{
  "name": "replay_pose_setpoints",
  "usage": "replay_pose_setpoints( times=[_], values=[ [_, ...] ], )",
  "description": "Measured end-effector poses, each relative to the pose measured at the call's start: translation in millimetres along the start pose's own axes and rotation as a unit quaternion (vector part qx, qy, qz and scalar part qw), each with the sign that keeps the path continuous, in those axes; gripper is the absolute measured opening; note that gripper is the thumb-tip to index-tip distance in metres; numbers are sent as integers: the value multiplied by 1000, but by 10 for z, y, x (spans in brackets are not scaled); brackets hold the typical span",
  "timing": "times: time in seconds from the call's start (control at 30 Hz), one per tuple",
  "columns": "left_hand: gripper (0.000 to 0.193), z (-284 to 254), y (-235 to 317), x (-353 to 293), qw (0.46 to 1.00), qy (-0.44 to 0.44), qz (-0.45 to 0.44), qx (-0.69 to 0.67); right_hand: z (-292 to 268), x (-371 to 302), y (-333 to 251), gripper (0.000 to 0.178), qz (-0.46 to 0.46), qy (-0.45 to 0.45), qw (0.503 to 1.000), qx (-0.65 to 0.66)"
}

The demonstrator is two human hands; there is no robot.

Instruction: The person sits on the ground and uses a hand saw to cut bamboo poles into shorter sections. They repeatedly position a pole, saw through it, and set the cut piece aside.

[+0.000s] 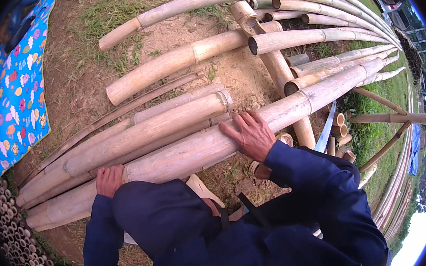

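A long, thick bamboo pole (179,155) lies slantwise in front of me, from the lower left to the far right. My left hand (110,180) is closed over its near side toward the left end. Around the pole's middle, my right hand (252,136) has its fingers bent over the top. Just beyond it, shorter bamboo lengths (147,131) lie side by side, almost parallel to it. Right of my right hand, the pole crosses a notched bamboo crosspiece (276,71). A saw blade (326,129) stands slanted beside my right forearm.
Several bamboo poles (311,35) fan out at the far right. Short cut bamboo pieces (341,131) lie near the saw. A blue patterned mat (17,99) is at far left, above stacked bamboo cuts (14,231). A bamboo frame (389,117) stands at right.
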State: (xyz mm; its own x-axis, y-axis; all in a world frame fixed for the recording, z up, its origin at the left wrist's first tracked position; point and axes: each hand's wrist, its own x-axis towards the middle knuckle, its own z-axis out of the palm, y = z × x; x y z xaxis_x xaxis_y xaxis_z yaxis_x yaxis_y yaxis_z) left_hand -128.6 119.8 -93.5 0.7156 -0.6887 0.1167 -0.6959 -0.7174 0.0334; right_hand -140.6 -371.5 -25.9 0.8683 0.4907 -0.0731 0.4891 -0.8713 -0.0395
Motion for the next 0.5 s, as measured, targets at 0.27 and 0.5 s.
replay_pose_setpoints(
  times=[0.27,0.5],
  values=[
    [46,-206,123,-121,996,4,-85,18,-322,188,127,89,-22,-104,989,102],
    [57,-213,367,-301,982,32,-181,51,528,1835,807,41,6,-81,980,184]
  ],
)
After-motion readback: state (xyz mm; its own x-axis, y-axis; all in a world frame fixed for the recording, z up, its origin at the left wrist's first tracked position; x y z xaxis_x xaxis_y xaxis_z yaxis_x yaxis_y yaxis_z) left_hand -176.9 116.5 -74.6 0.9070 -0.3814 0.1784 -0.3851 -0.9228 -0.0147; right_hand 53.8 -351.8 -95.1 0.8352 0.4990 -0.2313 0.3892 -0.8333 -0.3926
